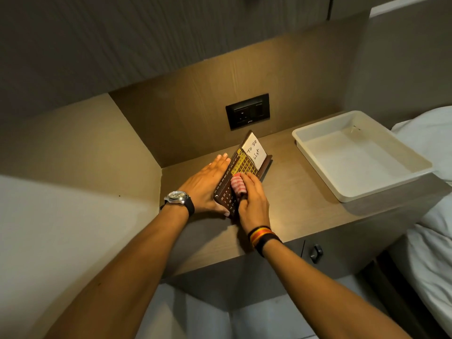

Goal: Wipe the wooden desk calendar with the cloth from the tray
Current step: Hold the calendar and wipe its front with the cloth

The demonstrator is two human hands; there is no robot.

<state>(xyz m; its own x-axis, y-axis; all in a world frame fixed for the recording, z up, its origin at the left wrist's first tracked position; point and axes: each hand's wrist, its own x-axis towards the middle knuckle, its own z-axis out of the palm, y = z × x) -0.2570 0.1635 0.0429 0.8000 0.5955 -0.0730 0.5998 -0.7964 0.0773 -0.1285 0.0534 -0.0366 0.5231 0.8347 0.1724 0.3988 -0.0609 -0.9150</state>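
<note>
The dark wooden desk calendar (245, 165) stands tilted on the brown side table (305, 204), with a white "To Do List" note on its far end. My left hand (205, 187) lies flat against the calendar's left side and back, its thumb under the near corner. My right hand (253, 204) presses a folded red-and-white cloth (237, 184) onto the calendar's front face, near the printed dates. The white plastic tray (362, 157) sits at the right of the table and has nothing in it.
A black switch and socket plate (247, 111) is set in the back panel just behind the calendar. White bedding (433, 216) lies to the right of the table. A drawer handle (316, 253) shows below the table's front edge. A wall panel closes the left side.
</note>
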